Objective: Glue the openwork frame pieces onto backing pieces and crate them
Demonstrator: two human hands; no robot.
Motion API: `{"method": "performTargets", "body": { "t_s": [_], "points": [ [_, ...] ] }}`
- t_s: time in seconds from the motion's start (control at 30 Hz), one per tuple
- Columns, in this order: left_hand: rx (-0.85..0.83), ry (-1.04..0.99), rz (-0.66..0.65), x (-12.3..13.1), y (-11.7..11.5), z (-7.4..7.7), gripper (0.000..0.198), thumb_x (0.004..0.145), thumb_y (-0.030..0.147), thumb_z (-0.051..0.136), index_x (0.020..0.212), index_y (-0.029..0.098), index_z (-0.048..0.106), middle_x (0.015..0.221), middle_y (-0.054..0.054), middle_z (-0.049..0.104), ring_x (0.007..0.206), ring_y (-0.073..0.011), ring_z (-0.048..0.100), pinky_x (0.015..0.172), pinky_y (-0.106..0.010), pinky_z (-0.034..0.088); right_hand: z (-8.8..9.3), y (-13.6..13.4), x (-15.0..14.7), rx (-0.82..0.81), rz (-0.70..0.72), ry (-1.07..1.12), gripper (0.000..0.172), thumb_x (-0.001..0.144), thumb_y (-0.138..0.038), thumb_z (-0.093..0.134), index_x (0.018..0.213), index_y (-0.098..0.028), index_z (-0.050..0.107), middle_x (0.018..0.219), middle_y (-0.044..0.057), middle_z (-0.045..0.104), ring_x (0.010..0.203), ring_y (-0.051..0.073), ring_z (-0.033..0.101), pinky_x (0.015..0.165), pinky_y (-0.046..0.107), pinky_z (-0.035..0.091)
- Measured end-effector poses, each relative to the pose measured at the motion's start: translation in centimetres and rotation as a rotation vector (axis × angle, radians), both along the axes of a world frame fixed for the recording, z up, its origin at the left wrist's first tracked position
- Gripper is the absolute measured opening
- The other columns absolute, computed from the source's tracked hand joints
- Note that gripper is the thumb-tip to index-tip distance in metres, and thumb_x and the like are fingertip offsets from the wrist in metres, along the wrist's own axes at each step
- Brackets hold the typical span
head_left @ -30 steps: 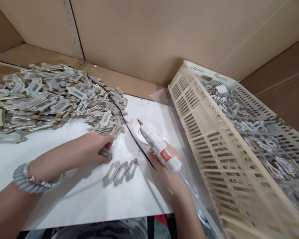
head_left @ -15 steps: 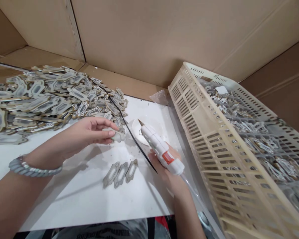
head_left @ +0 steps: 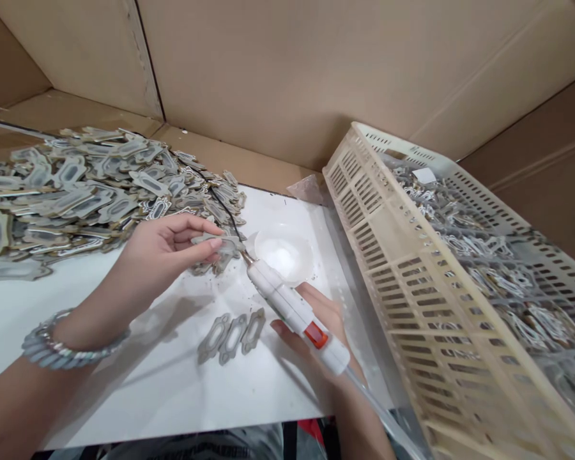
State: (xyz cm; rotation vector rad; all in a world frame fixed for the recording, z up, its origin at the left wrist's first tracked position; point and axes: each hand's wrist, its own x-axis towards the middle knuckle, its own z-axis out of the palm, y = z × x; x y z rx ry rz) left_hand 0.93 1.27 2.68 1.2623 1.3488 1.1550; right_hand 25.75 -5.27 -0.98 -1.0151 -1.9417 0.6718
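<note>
Between thumb and fingers, my left hand (head_left: 175, 246) pinches a thin grey frame-shaped piece (head_left: 230, 239), seen nearly edge-on. My right hand (head_left: 319, 326) is wrapped round a white glue gun (head_left: 287, 300) with an orange switch. The gun's metal nozzle (head_left: 246, 257) points up and left, at the right end of the held piece; whether they touch I cannot tell. Beneath the hands, three grey oblong frames (head_left: 232, 337) lie side by side on the white table (head_left: 172, 396). A shallow white dish (head_left: 283, 252) sits just beyond the gun.
A large pile of similar grey frames (head_left: 91, 191) covers the back left. On the right stands a cream plastic crate (head_left: 388, 249) holding rows of bagged pieces (head_left: 479, 246). Cardboard walls (head_left: 249, 83) close off the back. A scrap of clear plastic (head_left: 307, 190) lies near the crate.
The glue gun has moved left and down, bringing its nozzle from over the dish to the held piece. My left hand has raised and tilted that piece slightly.
</note>
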Motion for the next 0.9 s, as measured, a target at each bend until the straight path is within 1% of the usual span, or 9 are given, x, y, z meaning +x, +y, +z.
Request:
{"method": "performTargets", "body": {
  "t_s": [0.2, 0.33, 0.6, 0.73, 0.9],
  "points": [
    [0.042, 0.003, -0.011, 0.55, -0.21, 0.16, 0.022, 0.065, 0.039, 0.081, 0.079, 0.023, 0.076, 0.069, -0.001, 0.076, 0.057, -0.0112, 0.070, 0.057, -0.015, 0.057, -0.38, 0.06, 0.05, -0.018, 0.015, -0.050, 0.020, 0.086, -0.008, 0.066, 0.080, -0.023, 0.055, 0.077, -0.003, 0.054, 0.065, 0.013, 0.053, 0.056, 0.023, 0.043],
    [0.058, -0.008, -0.015, 0.70, -0.37, 0.33, 0.020, 0.064, 0.036, 0.081, 0.077, 0.022, 0.075, 0.067, -0.001, 0.075, 0.055, -0.0109, 0.068, 0.054, -0.015, 0.056, -0.19, 0.11, -0.03, -0.018, 0.003, -0.045, 0.020, 0.087, -0.009, 0.066, 0.078, -0.023, 0.053, 0.076, -0.004, 0.052, 0.063, 0.012, 0.053, 0.055, 0.022, 0.043],
    [0.069, -0.025, -0.027, 1.01, -0.79, 0.79, 0.017, 0.069, 0.030, 0.080, 0.080, 0.020, 0.074, 0.068, -0.001, 0.074, 0.055, -0.0110, 0.067, 0.053, -0.017, 0.055, 0.03, 0.10, -0.17, -0.041, -0.029, -0.069, 0.021, 0.086, -0.009, 0.064, 0.074, -0.022, 0.052, 0.074, -0.004, 0.051, 0.062, 0.011, 0.052, 0.054, 0.023, 0.042],
    [0.113, -0.011, -0.027, 1.02, -0.83, 0.75, 0.016, 0.070, 0.030, 0.080, 0.080, 0.019, 0.074, 0.067, -0.002, 0.073, 0.054, -0.0115, 0.066, 0.051, -0.017, 0.053, 0.09, 0.23, -0.32, -0.020, -0.039, -0.066, 0.022, 0.087, -0.012, 0.063, 0.072, -0.023, 0.051, 0.072, -0.003, 0.050, 0.060, 0.012, 0.051, 0.053, 0.024, 0.043],
    [0.129, 0.021, -0.019, 1.07, -0.94, 0.78, 0.016, 0.071, 0.032, 0.078, 0.080, 0.019, 0.073, 0.064, -0.001, 0.071, 0.053, -0.0112, 0.064, 0.050, -0.017, 0.052, 0.15, 0.31, -0.35, -0.008, -0.039, -0.074, 0.024, 0.087, -0.011, 0.062, 0.072, -0.022, 0.049, 0.072, -0.003, 0.049, 0.058, 0.011, 0.049, 0.051, 0.023, 0.040]
  ]
}}
